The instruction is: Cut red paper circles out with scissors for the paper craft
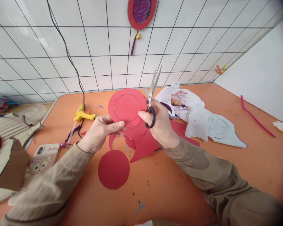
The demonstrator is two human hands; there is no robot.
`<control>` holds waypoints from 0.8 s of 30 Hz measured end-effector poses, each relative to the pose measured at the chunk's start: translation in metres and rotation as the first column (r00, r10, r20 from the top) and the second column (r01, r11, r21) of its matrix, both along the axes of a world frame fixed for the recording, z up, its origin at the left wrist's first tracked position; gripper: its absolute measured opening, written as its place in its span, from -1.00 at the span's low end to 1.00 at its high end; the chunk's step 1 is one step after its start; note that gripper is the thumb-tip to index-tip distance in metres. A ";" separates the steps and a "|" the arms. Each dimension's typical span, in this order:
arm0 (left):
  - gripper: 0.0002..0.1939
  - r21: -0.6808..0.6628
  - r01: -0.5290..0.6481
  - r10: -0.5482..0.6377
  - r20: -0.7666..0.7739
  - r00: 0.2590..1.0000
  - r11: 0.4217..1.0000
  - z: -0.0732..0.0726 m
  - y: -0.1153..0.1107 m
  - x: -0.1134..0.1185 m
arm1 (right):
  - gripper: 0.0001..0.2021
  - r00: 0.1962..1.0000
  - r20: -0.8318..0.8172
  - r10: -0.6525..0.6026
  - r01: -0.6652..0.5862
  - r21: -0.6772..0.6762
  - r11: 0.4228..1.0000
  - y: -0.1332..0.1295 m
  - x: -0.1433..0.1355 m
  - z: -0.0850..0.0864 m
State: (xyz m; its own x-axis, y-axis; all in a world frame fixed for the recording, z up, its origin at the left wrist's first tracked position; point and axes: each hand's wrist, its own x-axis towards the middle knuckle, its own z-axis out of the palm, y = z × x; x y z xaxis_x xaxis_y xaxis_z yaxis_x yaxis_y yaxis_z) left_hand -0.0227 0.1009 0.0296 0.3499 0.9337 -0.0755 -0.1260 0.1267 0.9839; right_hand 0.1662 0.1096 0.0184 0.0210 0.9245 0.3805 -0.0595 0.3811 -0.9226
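Note:
A round red paper disc (126, 106), with a smaller circle drawn inside its edge, is held up above the table. My left hand (103, 130) pinches its lower left edge, thumb on top. Around the black handles of the scissors (150, 94) my right hand (159, 122) is closed, and its thumb also rests on the disc's right edge. The scissor blades point up and stand slightly apart, with nothing between them. Below the hands lie a smaller, darker red disc (113, 169) and red paper scraps (146, 146).
A yellow glue gun (81, 113) with a black cord lies at the left, near a phone (41, 160) and torn cardboard (10, 160). White plastic bags (198, 116) sit at the back right. A red-framed ornament (142, 14) hangs on the tiled wall.

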 end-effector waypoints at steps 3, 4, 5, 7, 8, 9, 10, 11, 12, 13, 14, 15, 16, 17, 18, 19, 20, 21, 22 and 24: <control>-0.84 -0.025 0.003 -0.003 -0.007 1.000 1.000 -0.003 -0.001 0.002 | -0.86 0.999 0.006 0.032 -0.032 -0.023 0.999 -0.002 -0.002 0.000; -0.83 -0.013 -0.006 0.006 -0.010 1.000 1.000 -0.003 0.000 0.002 | -0.86 0.999 0.000 0.037 -0.037 -0.028 0.999 -0.003 -0.003 0.001; -0.84 0.004 -0.017 0.017 -0.014 1.000 1.000 -0.003 0.000 0.001 | -0.86 0.999 -0.014 0.035 -0.035 -0.031 0.999 -0.003 -0.003 0.003; -0.84 0.041 -0.033 0.035 -0.028 0.999 0.999 -0.002 0.001 0.000 | -0.85 0.999 -0.042 0.023 -0.025 -0.037 0.999 -0.003 -0.004 0.006; -0.84 0.052 -0.040 0.042 -0.034 0.999 0.998 -0.002 0.001 0.000 | -0.84 0.999 -0.050 0.019 -0.021 -0.038 0.999 -0.003 -0.004 0.007; -0.84 0.058 -0.048 0.050 -0.038 0.998 0.997 -0.001 0.001 -0.001 | -0.84 0.998 -0.053 0.023 -0.025 -0.039 0.999 -0.003 -0.004 0.008; -0.84 0.059 -0.059 0.061 -0.039 0.997 0.997 0.000 0.002 -0.001 | -0.85 0.998 -0.052 0.032 -0.034 -0.038 0.999 -0.003 -0.004 0.008; -0.84 0.061 -0.074 0.076 -0.035 0.996 0.995 0.000 0.002 -0.002 | -0.86 0.998 -0.048 0.046 -0.048 -0.037 0.998 -0.003 -0.004 0.008; -0.84 0.067 -0.094 0.096 -0.025 0.995 0.993 0.001 0.002 -0.002 | -0.86 0.997 -0.041 0.063 -0.064 -0.039 0.997 -0.003 -0.003 0.007; -0.84 0.074 -0.118 0.119 -0.012 0.993 0.990 0.001 0.002 -0.002 | -0.87 0.996 -0.037 0.078 -0.080 -0.044 0.996 -0.004 -0.003 0.006; -0.84 0.082 -0.141 0.142 0.001 0.990 0.987 0.002 0.002 -0.003 | -0.87 0.995 -0.033 0.090 -0.092 -0.051 0.994 -0.004 -0.003 0.005; -0.83 0.086 -0.161 0.160 0.013 0.987 0.983 0.002 0.002 -0.003 | -0.87 0.995 -0.030 0.096 -0.097 -0.055 0.994 -0.004 -0.003 0.003; -0.83 0.084 -0.173 0.172 0.021 0.985 0.981 0.002 0.002 -0.003 | -0.87 0.995 -0.028 0.093 -0.095 -0.053 0.994 -0.004 -0.003 0.002; -0.84 0.075 -0.172 0.171 0.025 0.985 0.982 0.001 0.002 -0.003 | -0.87 0.996 -0.028 0.086 -0.088 -0.047 0.995 -0.004 -0.003 0.001; -0.85 0.062 -0.157 0.156 0.026 0.987 0.986 0.001 0.001 -0.002 | -0.86 0.997 -0.027 0.077 -0.078 -0.037 0.996 -0.004 -0.003 0.001; -0.86 0.046 -0.132 0.130 0.025 0.991 0.990 0.000 0.001 -0.001 | -0.86 0.997 -0.026 0.068 -0.069 -0.027 0.997 -0.004 -0.004 0.000; -0.87 0.031 -0.103 0.102 0.023 0.995 0.994 0.000 0.000 0.000 | -0.86 0.998 -0.023 0.065 -0.065 -0.020 0.998 -0.003 -0.004 0.000; -0.87 0.018 -0.075 0.075 0.022 0.997 0.997 -0.001 -0.001 0.002 | -0.85 0.998 -0.022 0.066 -0.067 -0.013 0.998 -0.003 -0.004 0.000; -0.87 0.008 -0.051 0.051 0.020 0.999 0.999 -0.002 -0.002 0.003 | -0.84 0.997 -0.024 0.071 -0.072 -0.008 0.997 -0.003 -0.004 0.001; -0.87 0.001 -0.031 0.031 0.026 0.999 1.000 -0.004 -0.003 0.006 | -0.83 0.995 -0.035 0.088 -0.088 -0.001 0.996 -0.004 -0.005 0.001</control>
State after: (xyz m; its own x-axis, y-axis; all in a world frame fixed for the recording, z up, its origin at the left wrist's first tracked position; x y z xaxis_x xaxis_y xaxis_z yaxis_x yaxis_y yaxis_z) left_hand -0.0170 0.0975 0.0255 0.3227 0.9442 -0.0654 -0.1551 0.1209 0.9805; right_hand 0.1614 0.1058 0.0195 -0.0475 0.9244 0.3785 -0.1253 0.3704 -0.9204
